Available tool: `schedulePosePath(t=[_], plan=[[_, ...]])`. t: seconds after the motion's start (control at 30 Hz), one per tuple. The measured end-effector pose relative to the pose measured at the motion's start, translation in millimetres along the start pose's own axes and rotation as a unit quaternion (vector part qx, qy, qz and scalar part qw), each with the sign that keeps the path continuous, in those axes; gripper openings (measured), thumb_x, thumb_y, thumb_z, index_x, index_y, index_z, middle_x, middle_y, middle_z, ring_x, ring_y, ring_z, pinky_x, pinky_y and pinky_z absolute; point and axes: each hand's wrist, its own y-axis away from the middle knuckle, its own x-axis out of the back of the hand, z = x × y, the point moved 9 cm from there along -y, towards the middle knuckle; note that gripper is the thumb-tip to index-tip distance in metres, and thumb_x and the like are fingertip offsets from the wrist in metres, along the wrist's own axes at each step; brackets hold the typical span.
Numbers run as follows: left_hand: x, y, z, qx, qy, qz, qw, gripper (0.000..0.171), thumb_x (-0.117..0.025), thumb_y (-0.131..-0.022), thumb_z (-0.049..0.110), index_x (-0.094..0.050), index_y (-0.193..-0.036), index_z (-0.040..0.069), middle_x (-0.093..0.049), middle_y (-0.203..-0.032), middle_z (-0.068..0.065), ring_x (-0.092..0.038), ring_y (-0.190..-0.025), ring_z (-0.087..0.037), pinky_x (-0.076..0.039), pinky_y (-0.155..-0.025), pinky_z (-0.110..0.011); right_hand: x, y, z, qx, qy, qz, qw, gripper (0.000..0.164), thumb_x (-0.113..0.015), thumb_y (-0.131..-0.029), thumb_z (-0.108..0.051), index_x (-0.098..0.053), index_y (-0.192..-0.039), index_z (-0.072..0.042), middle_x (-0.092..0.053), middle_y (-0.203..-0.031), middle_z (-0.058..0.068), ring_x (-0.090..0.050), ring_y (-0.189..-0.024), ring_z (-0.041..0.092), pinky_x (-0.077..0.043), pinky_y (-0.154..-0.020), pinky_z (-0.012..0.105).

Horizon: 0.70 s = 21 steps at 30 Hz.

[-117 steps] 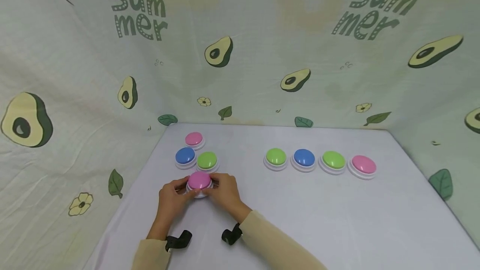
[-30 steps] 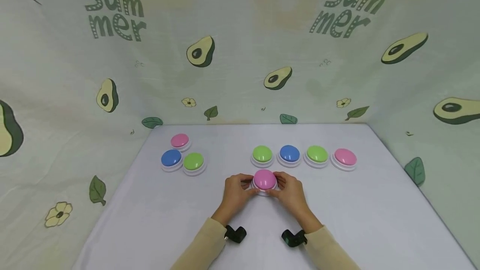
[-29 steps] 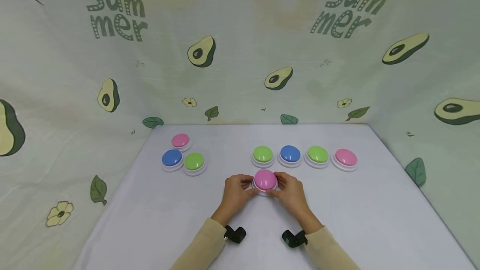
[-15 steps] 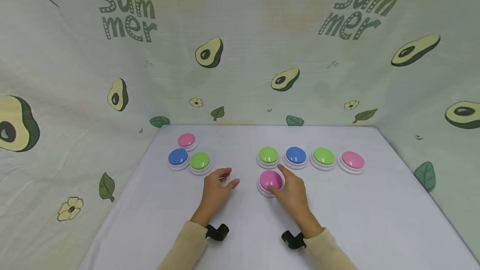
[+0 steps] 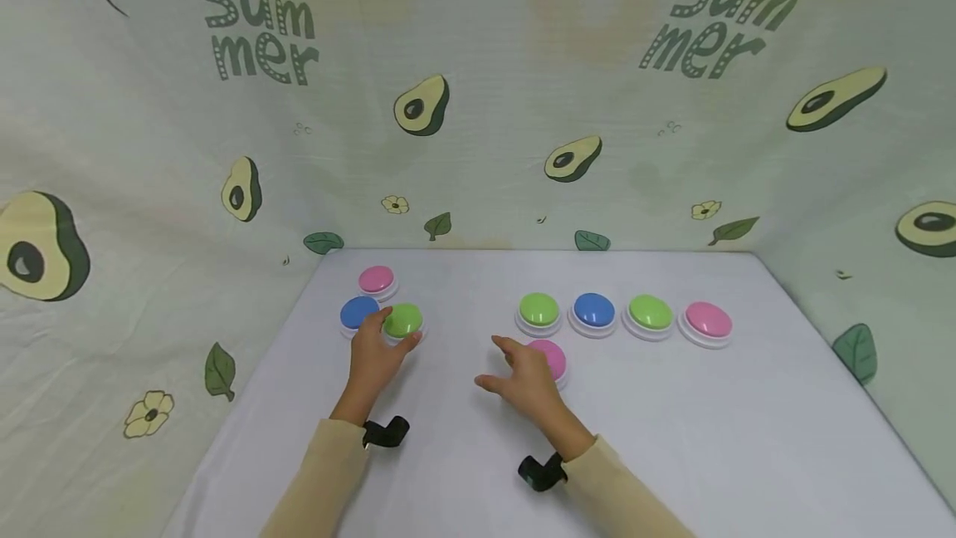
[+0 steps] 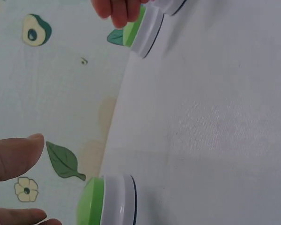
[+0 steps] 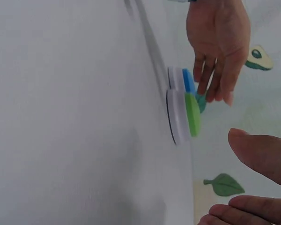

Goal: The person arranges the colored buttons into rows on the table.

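My left hand (image 5: 373,359) is at the near side of a round green push button (image 5: 403,320) with a white base. Thumb and fingers are spread over its left and front sides; in the left wrist view they stand apart from the green button (image 6: 91,204). Holding nothing, my right hand (image 5: 529,382) hovers over the middle of the table, thumb and index finger parted. It partly covers a pink push button (image 5: 555,358) just behind it. A blue button (image 5: 357,310) and another pink button (image 5: 376,277) sit beside the left green one.
On the right, a row holds a green button (image 5: 538,309), a blue button (image 5: 594,310), a second green button (image 5: 650,311) and a pink button (image 5: 709,319). The white table (image 5: 709,438) meets a printed cloth (image 5: 478,106) at the back and sides.
Both hands carried the pink button from the left group to below the right row and let go. Then the left hand moved left to the green button, and the right hand drifted left.
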Motion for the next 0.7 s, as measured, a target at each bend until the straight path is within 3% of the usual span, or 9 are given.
schedulePosePath(t=[0.13,0.3,0.47,0.7], plan=[[-7.5,-7.6,-11.7,0.031,-0.004,-0.036,0.9988,0.085,-0.082,-0.093,0.023,-0.035,-0.154,-0.014,-0.039,-0.157,-0.035,-0.035,-0.149,-0.05,-0.03,-0.123,-0.062,-29,-11,-1,-0.012,-0.023,-0.062,0.998,0.07,-0.089,-0.084,-0.017,-0.058,-0.142,0.009,-0.06,-0.145,0.027,-0.061,-0.128,0.048,-0.052,-0.106,0.056],[-13.9,-12.9,-23.3,0.067,0.004,-0.061,0.9959,0.093,-0.082,-0.093,0.025,-0.027,-0.158,-0.012,-0.033,-0.161,-0.034,-0.032,-0.15,-0.05,-0.028,-0.123,-0.062,-56,-27,-1,-0.003,-0.006,-0.087,0.996,0.072,-0.089,-0.085,-0.023,-0.058,-0.143,0.007,-0.061,-0.145,0.024,-0.059,-0.133,0.042,-0.05,-0.111,0.053],[-17.4,-17.7,-29.6,0.069,0.004,-0.065,0.9955,0.095,-0.083,-0.091,0.022,-0.025,-0.158,-0.013,-0.031,-0.161,-0.035,-0.03,-0.151,-0.05,-0.026,-0.124,-0.061,-73,-42,-2,0.002,-0.03,-0.105,0.994,0.074,-0.088,-0.087,-0.026,-0.056,-0.145,0.007,-0.059,-0.148,0.022,-0.051,-0.142,0.039,-0.04,-0.12,0.052],[-17.3,-22.0,-36.1,0.062,0.003,-0.066,0.9958,0.086,-0.078,-0.093,0.011,-0.027,-0.157,-0.015,-0.032,-0.16,-0.037,-0.03,-0.151,-0.051,-0.024,-0.125,-0.06,-86,-60,-7,0.01,-0.047,-0.104,0.993,0.069,-0.081,-0.093,-0.023,-0.053,-0.148,0.007,-0.055,-0.152,0.024,-0.047,-0.145,0.039,-0.037,-0.122,0.051]])
